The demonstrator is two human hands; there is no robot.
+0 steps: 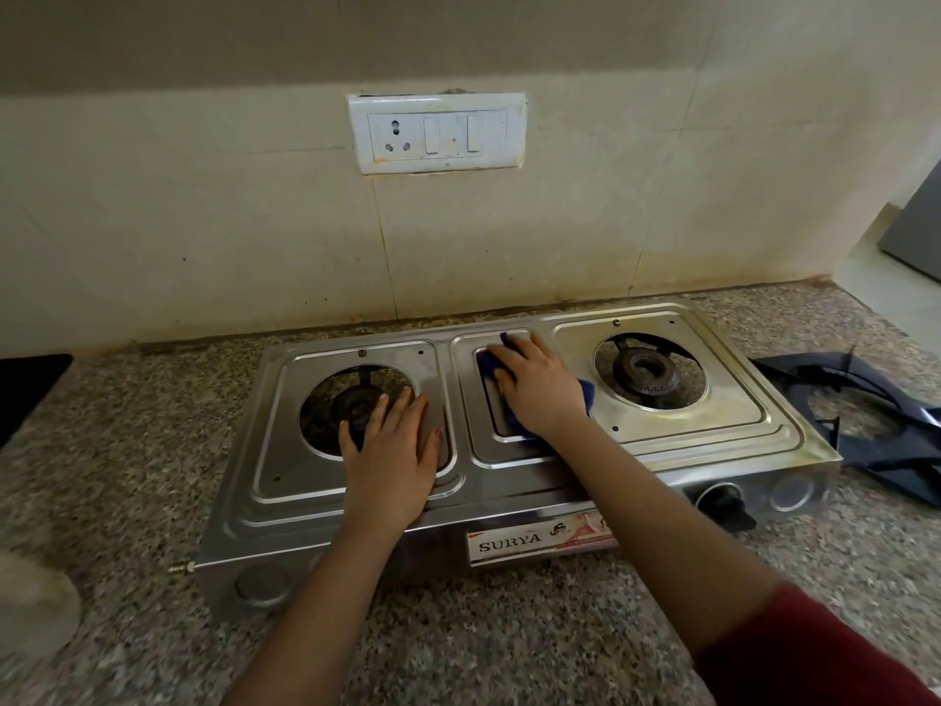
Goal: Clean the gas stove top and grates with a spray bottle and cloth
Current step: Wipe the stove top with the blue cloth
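Note:
A two-burner steel gas stove [677, 440] stands on the granite counter, its grates off. My right hand [540, 384] lies flat on a blue cloth [490, 366] and presses it onto the stove's middle panel. My left hand [389, 450] rests flat with straight fingers on the left panel, its fingertips at the left burner [356, 402]. The right burner [644, 372] is uncovered. Black grates [876, 420] lie on the counter right of the stove. No spray bottle is in view.
The tiled wall behind the stove carries a socket and switch plate [438, 134]. A black object [25, 394] sits at the left counter edge. A pale blurred object [35, 614] is at the lower left. A grey appliance [916, 221] stands far right.

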